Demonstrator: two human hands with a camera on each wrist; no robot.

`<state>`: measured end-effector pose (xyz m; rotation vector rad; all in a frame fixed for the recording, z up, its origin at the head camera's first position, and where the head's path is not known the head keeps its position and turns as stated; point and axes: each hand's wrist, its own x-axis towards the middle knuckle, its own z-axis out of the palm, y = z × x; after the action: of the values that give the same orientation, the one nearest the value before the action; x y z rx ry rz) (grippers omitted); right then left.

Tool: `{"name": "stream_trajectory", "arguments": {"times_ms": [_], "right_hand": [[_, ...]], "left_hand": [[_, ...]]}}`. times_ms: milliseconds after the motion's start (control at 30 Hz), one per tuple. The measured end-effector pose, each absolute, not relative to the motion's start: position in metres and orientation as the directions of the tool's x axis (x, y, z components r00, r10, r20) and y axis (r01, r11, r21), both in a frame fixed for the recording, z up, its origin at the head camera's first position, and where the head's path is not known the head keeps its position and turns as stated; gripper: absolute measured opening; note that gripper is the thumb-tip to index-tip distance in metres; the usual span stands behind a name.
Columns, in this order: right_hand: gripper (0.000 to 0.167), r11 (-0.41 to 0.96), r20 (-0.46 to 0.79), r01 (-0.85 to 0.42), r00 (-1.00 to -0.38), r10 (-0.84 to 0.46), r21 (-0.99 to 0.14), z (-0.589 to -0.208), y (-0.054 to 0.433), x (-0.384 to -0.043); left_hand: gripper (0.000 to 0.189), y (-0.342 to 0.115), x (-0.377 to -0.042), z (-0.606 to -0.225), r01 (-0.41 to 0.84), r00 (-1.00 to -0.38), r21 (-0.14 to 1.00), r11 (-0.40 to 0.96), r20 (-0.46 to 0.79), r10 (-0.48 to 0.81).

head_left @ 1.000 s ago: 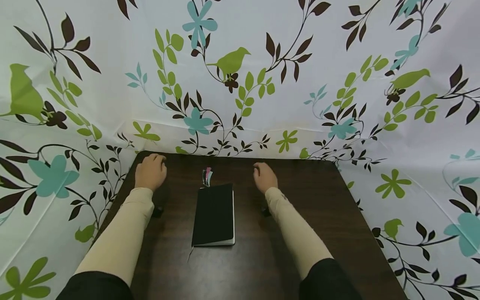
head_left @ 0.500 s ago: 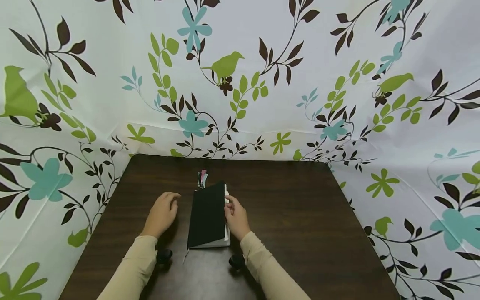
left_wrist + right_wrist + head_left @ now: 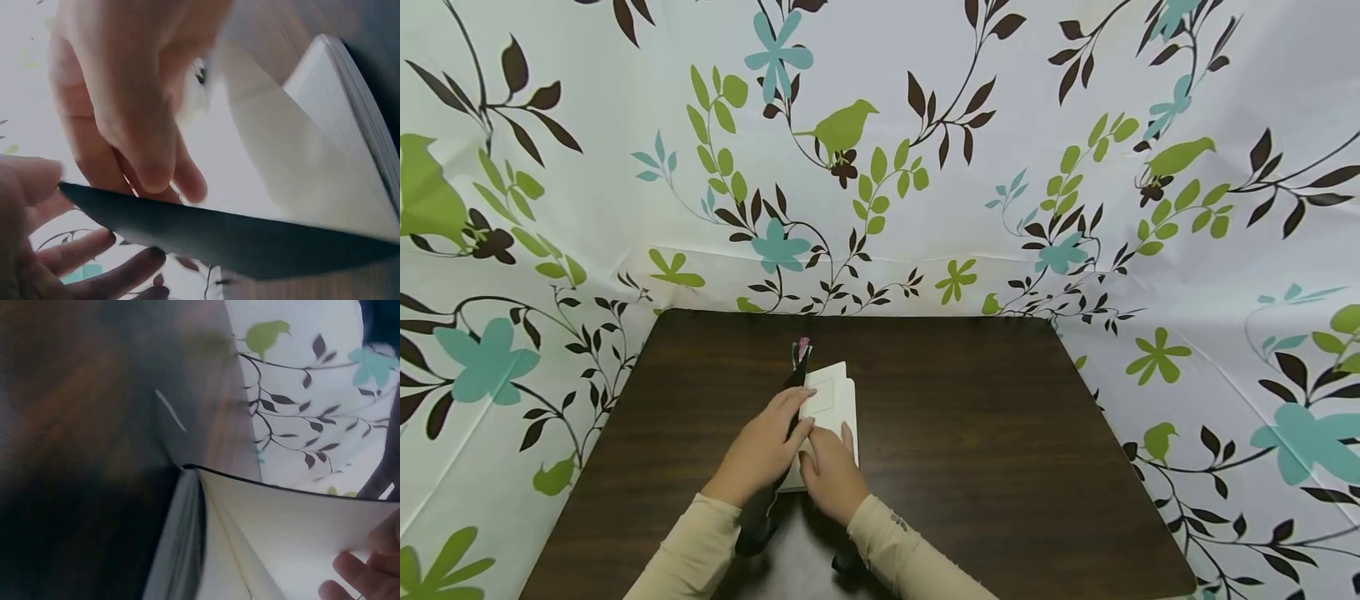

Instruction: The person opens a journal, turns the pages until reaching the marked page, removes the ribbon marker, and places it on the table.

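Observation:
A black notebook with white pages (image 3: 831,392) lies on the table, its front cover (image 3: 237,240) raised on the left side. My left hand (image 3: 760,450) holds that cover, thumb at its edge and fingers behind it, as the left wrist view shows. My right hand (image 3: 835,475) is over the pages beside the left hand. In the right wrist view, fingertips (image 3: 350,569) touch or come close to the inner side of the cover; which, I cannot tell. A thin ribbon (image 3: 170,409) shows past the spine. Parts of both hands' fingers are hidden in the head view.
A small bundle of coloured strips (image 3: 802,348) lies just beyond the notebook. The dark brown table (image 3: 970,433) extends to the right. A white curtain (image 3: 925,208) with leaves, flowers and birds stands behind and along the sides.
Both hands have come from the far part of the table to the notebook. The right hand took the right edge of the cover, the cover swung up leftward, and the left hand now holds it.

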<state>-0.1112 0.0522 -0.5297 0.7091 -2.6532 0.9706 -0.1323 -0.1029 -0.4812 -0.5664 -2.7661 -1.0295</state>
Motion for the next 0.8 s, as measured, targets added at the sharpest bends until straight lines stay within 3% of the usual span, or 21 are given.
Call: {"name": "stream_trajectory", "arguments": {"times_ms": [133,233,400,567,700,800], "right_hand": [[0.038,0.733,0.427,-0.536,-0.829,-0.362,-0.419,-0.536,0.051,-0.106],[0.038,0.751,0.479,-0.509,-0.828,-0.292,-0.421,-0.542,0.055,-0.106],[0.045,0.674,0.459,-0.445,-0.871,-0.174,-0.590,-0.553,0.061,-0.108],[0.058,0.468,0.296,-0.320,-0.947,-0.126,-0.824,-0.554,0.059,-0.105],[0.069,0.327,0.186,-0.244,-0.962,-0.198,-0.913,-0.552,0.049,-0.100],[0.077,0.336,0.157,-0.266,-0.935,-0.319,-0.904,-0.554,0.041,-0.098]], "left_hand": [[0.018,-0.106,-0.128,-0.482,0.414,-0.903,0.415,0.810,0.298,0.309],[0.011,-0.112,-0.127,-0.481,0.375,-0.917,0.424,0.824,0.300,0.263],[0.009,-0.128,-0.127,-0.478,0.248,-0.966,0.557,0.793,0.205,0.158],[0.015,-0.143,-0.129,-0.482,0.114,-0.993,0.600,0.792,0.099,0.067],[0.028,-0.146,-0.128,-0.486,0.067,-0.998,0.643,0.763,0.050,0.045],[0.043,-0.144,-0.128,-0.488,0.051,-0.998,0.693,0.719,0.009,0.063]]}}
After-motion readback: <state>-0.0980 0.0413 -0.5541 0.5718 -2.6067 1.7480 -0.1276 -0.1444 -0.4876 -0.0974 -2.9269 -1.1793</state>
